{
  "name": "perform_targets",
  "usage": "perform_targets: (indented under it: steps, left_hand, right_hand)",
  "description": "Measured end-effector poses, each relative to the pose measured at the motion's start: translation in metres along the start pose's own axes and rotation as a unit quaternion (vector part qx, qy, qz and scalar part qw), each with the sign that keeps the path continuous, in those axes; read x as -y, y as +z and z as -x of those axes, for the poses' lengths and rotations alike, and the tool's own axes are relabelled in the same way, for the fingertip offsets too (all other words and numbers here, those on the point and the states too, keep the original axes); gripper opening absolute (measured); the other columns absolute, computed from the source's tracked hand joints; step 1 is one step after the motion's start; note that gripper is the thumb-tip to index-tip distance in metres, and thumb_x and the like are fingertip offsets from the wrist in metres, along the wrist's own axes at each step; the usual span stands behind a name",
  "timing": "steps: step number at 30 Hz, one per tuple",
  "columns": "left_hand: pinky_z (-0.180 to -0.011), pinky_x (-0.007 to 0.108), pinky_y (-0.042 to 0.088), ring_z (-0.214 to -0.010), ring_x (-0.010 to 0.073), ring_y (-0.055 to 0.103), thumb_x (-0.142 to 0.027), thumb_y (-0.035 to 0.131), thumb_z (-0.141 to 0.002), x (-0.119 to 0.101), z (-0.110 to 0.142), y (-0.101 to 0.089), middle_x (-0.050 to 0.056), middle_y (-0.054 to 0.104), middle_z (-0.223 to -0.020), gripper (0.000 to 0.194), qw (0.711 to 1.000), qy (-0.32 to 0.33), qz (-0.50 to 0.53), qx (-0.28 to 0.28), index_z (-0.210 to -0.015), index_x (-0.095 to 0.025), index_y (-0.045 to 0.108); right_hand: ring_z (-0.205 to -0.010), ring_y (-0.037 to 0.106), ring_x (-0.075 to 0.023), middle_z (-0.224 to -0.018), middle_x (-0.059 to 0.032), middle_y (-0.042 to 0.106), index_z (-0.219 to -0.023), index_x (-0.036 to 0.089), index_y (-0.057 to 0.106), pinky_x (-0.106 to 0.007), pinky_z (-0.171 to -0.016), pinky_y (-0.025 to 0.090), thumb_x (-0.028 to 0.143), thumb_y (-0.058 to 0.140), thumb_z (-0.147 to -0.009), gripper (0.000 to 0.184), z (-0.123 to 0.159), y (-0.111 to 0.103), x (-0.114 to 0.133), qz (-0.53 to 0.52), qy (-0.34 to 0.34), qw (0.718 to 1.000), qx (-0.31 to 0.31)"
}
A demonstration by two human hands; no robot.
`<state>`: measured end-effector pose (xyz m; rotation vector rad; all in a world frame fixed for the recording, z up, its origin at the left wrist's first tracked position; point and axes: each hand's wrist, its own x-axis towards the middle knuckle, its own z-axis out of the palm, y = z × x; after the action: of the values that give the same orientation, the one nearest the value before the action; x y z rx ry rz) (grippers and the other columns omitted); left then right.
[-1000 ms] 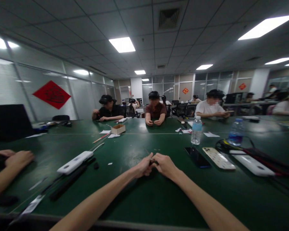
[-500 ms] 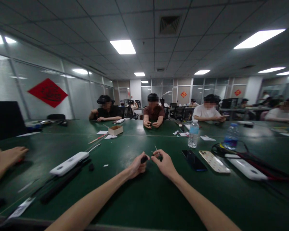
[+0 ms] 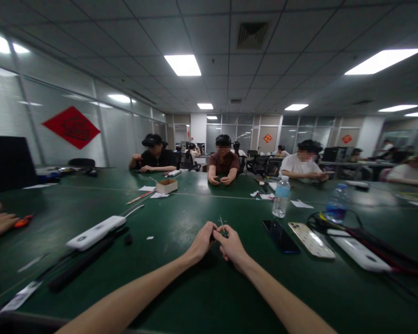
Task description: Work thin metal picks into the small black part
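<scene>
Head view: both bare hands meet above the near middle of a green table. The left hand is closed, its fingers curled on a small dark object that is mostly hidden; its shape cannot be told. The right hand is closed too, thumb and fingers pinching a thin pale stick that rises above the fingertips, tilted slightly left. Thumb and fingers of the two hands touch or nearly touch at the dark object.

Right of the hands lie a dark phone and, just beside it, a pale spotted phone. Farther right is a white device near some cables. A water bottle stands beyond the dark phone. On the left lies another long white device, with a small box farther off. At the far left edge, a co-worker's hand is beside an orange item.
</scene>
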<state>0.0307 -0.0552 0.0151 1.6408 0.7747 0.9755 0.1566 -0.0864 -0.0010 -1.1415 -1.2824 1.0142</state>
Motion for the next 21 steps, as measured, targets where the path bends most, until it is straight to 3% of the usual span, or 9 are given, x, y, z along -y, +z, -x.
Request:
perform_targets:
  steps: [10,21]
  left_hand:
    - [-0.064,0.023,0.035,-0.065,0.0126,0.044,-0.048,0.022,-0.089,0.0,0.001,-0.003,-0.001,0.05,-0.07,0.042,0.986,0.11,-0.115,-0.053,-0.082,-0.019,0.051]
    - [-0.062,0.024,0.034,-0.061,0.0129,0.043,-0.049,0.022,-0.088,-0.003,0.005,-0.003,-0.001,0.048,-0.062,0.043,0.989,0.096,-0.106,-0.047,-0.081,-0.02,0.052]
  right_hand:
    - [-0.029,0.035,-0.004,-0.057,0.0052,0.054,-0.084,0.02,0.045,-0.014,-0.023,0.025,0.059,0.055,-0.072,0.042,0.004,0.004,0.006,-0.012,0.005,1.0,0.0]
    - [-0.03,0.038,-0.0038,-0.059,0.0037,0.056,-0.079,0.019,0.045,-0.014,-0.023,0.025,0.058,0.056,-0.072,0.041,0.008,0.008,0.015,-0.006,0.003,1.0,-0.011]
